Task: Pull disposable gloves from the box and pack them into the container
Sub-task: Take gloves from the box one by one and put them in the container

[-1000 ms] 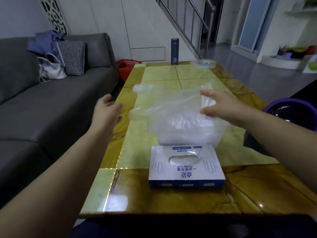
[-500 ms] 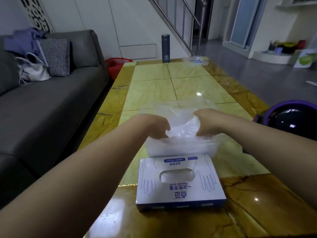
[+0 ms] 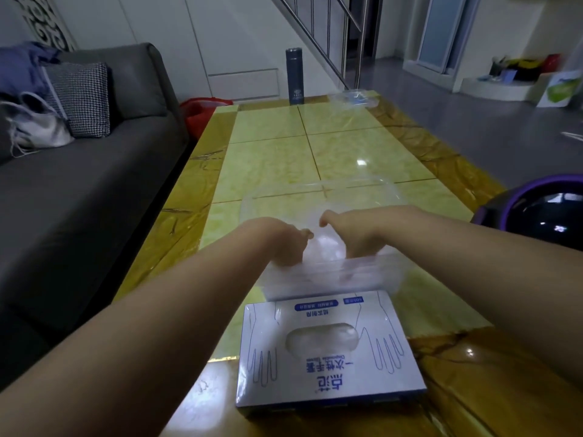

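Head view: your left hand [image 3: 280,244] and right hand [image 3: 353,234] are both down inside the container [image 3: 318,188], knuckles up and fingers curled. Between them sits a crumpled wad of clear gloves [image 3: 325,250], and both hands grip it, left from its left side and right from its right. The fingertips are blurred behind the container's near wall, so I can't tell how deep they reach. The thumbs sit near each other above the wad, not touching.

The wad is in the near half of the container, low against the near wall. The far half shows only table through the clear plastic.

The container stands on the table [image 3: 271,152], roughly mid-length, nearer the near edge than the far one. The box [image 3: 328,351] lies flat just beside its near wall. Can't tell if they touch. The box's oval slot faces up, with more film showing in it. Your forearms cross above the box's left and right sides, and the slot itself is uncovered.

At the far edge, a dark flask [image 3: 295,76] stands upright near the middle and a clear packet [image 3: 353,97] lies towards the far right corner, both well apart from your hands.

Off the table, a grey sofa [image 3: 94,184] runs along the left edge with a checked cushion [image 3: 79,99] and a white bag [image 3: 34,124] on it. A purple-rimmed bin [image 3: 542,206] sits by the right edge.
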A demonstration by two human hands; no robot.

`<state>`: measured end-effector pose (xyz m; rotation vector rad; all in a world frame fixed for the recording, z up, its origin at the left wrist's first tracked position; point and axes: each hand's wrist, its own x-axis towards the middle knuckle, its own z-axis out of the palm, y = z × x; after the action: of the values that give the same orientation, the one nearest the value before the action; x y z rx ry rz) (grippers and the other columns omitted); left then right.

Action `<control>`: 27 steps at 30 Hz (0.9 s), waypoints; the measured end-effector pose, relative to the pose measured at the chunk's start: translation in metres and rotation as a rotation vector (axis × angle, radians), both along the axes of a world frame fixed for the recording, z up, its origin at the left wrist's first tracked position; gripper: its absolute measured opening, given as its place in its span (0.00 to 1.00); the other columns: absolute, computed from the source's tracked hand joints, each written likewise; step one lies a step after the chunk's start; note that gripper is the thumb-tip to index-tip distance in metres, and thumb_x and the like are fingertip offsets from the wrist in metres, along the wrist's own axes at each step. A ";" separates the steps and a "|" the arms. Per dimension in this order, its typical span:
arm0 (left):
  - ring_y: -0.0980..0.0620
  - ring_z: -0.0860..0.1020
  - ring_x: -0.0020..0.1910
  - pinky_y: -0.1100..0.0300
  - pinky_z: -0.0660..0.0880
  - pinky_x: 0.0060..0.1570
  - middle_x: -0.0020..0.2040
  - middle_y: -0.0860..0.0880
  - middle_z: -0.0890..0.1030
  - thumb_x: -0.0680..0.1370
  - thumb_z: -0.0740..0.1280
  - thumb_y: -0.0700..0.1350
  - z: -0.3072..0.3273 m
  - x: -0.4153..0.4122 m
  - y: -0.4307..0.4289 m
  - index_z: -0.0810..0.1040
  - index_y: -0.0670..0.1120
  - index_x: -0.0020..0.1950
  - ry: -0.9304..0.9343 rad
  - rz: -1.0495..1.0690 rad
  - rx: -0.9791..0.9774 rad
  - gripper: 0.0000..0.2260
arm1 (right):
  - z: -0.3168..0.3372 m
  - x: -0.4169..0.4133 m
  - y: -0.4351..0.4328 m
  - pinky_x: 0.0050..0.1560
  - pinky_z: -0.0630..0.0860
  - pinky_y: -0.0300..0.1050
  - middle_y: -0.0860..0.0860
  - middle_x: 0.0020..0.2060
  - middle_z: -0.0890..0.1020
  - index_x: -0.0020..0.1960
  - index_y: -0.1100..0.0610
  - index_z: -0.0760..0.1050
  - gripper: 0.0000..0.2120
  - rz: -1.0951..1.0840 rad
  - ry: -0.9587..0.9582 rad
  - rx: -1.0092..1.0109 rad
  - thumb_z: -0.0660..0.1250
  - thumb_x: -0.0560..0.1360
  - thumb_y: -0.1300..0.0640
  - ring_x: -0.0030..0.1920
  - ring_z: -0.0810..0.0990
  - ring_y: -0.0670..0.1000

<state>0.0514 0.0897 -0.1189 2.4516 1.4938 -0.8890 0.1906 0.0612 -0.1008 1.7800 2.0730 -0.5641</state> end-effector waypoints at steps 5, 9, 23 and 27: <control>0.39 0.54 0.75 0.43 0.52 0.72 0.78 0.44 0.51 0.82 0.45 0.60 -0.032 0.000 0.015 0.47 0.48 0.79 0.109 0.145 -0.107 0.29 | -0.021 0.011 0.012 0.59 0.72 0.58 0.64 0.72 0.62 0.76 0.45 0.39 0.56 -0.115 -0.019 -0.106 0.78 0.65 0.50 0.63 0.70 0.66; 0.41 0.48 0.77 0.44 0.46 0.72 0.79 0.45 0.46 0.81 0.41 0.62 -0.031 0.002 0.017 0.42 0.48 0.79 0.145 0.137 -0.148 0.30 | -0.023 0.008 0.018 0.59 0.72 0.57 0.62 0.73 0.60 0.77 0.48 0.36 0.56 -0.077 -0.132 -0.154 0.76 0.68 0.46 0.63 0.71 0.64; 0.46 0.77 0.56 0.53 0.73 0.59 0.58 0.45 0.80 0.81 0.59 0.49 0.064 -0.032 -0.042 0.78 0.40 0.61 -0.125 -0.078 0.139 0.16 | 0.010 -0.001 -0.005 0.58 0.75 0.51 0.55 0.72 0.64 0.78 0.54 0.50 0.44 -0.007 -0.199 -0.060 0.73 0.71 0.50 0.62 0.75 0.58; 0.46 0.77 0.57 0.53 0.73 0.60 0.59 0.46 0.80 0.80 0.61 0.50 0.067 -0.050 -0.053 0.79 0.42 0.60 -0.274 -0.060 0.238 0.16 | 0.042 0.006 -0.029 0.57 0.73 0.43 0.51 0.62 0.77 0.73 0.53 0.65 0.28 0.131 -0.114 0.231 0.67 0.76 0.49 0.57 0.77 0.52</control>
<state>0.0011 0.0363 -0.0519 2.6628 1.5078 -0.3785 0.1962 0.0319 -0.0584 1.7345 2.2282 -0.1877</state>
